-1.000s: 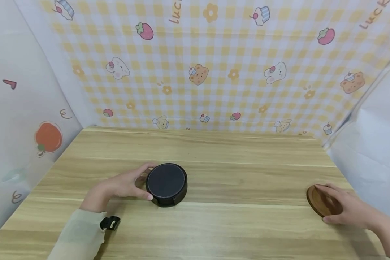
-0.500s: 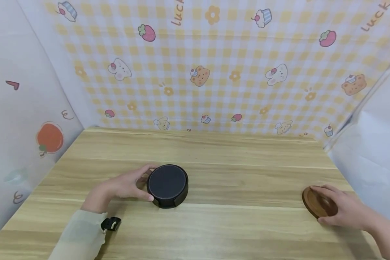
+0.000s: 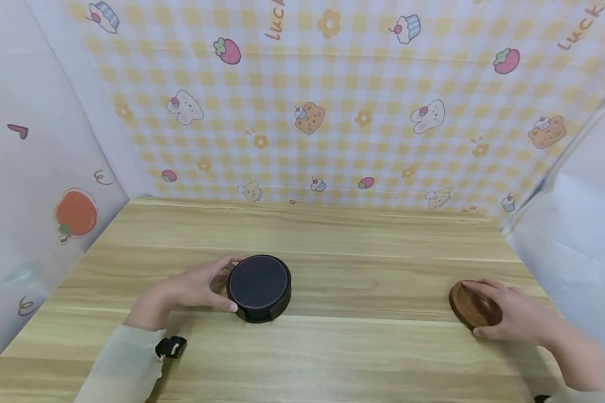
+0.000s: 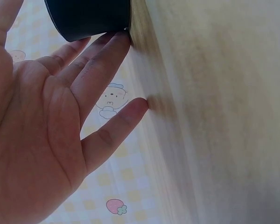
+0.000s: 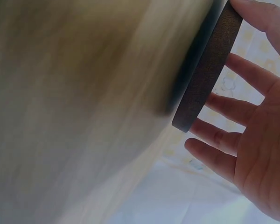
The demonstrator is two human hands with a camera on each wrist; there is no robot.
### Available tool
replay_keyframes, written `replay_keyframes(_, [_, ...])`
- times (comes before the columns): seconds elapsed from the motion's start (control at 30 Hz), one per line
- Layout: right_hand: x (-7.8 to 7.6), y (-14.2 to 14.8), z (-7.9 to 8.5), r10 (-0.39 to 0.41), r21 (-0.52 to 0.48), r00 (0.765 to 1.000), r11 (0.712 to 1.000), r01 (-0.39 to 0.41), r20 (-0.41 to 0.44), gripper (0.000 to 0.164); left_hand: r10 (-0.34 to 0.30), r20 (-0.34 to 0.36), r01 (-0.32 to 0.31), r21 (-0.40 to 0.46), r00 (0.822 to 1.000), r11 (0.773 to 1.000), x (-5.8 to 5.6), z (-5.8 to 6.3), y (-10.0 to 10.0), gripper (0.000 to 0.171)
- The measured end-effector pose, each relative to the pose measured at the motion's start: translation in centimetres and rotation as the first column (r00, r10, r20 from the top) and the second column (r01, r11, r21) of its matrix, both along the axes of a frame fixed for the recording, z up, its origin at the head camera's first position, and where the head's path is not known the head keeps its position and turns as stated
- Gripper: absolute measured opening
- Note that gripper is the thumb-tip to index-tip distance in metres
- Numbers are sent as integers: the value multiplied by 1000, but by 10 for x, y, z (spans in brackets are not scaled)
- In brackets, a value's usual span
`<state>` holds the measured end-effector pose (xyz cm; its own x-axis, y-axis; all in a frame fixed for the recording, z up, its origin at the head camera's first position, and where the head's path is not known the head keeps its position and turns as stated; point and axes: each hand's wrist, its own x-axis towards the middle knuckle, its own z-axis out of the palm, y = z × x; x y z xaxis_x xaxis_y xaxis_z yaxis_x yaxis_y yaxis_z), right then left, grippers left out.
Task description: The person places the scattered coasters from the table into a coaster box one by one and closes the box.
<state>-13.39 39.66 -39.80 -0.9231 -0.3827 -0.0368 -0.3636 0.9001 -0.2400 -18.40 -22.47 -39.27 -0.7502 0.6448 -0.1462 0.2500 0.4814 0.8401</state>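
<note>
Left of the table's middle stands a round black coaster holder (image 3: pixel 260 281) with a stitched black coaster on top. My left hand (image 3: pixel 194 288) holds its left side, thumb at the near edge and index finger at the far edge. In the left wrist view, fingertips touch the lower part of the holder (image 4: pixel 91 17), and the little finger sits apart from it. At the right, my right hand (image 3: pixel 519 316) grips a round brown wooden disc (image 3: pixel 462 305) by its edge. The disc (image 5: pixel 209 70) shows edge-on in the right wrist view, close over the tabletop, its underside dark.
The light wood-grain table (image 3: pixel 353 347) runs back to a yellow checked cloth (image 3: pixel 333 84) with cartoon prints. White sheets (image 3: pixel 25 168) stand along the left and right sides. A black band (image 3: pixel 171 347) is on the left wrist.
My right hand has moved left over the table, carrying the wooden disc along. The left hand and the black coaster holder have stayed in place.
</note>
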Motion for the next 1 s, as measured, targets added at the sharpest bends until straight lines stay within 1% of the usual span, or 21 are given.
replay_keyframes(0.1, [-4,-7,0,3,-29,1000,1000,-2,28,91,0,7,0,4,1000,1000,0,0,0,94])
replay_keyframes(0.27, [-12,-23,5,11,-25,998,1000,-9,70,89,9,2,-9,-11,1000,1000,1,-1,-1,94])
replay_keyframes(0.43, [-18,-40,10,15,-32,996,999,-12,86,88,10,-7,-10,-18,1000,1000,0,-2,-1,94])
replay_keyframes(0.73, [-27,-67,19,48,-25,998,999,-47,42,83,5,1,-5,-7,1000,1000,0,1,0,94])
replay_keyframes(0.9, [-31,-82,22,54,-23,998,998,-53,30,81,-12,4,12,12,1000,1000,-1,0,0,93])
replay_keyframes(1.0, [-35,-91,22,59,-26,998,998,-58,38,80,-21,3,21,21,1000,1000,-2,0,0,92])
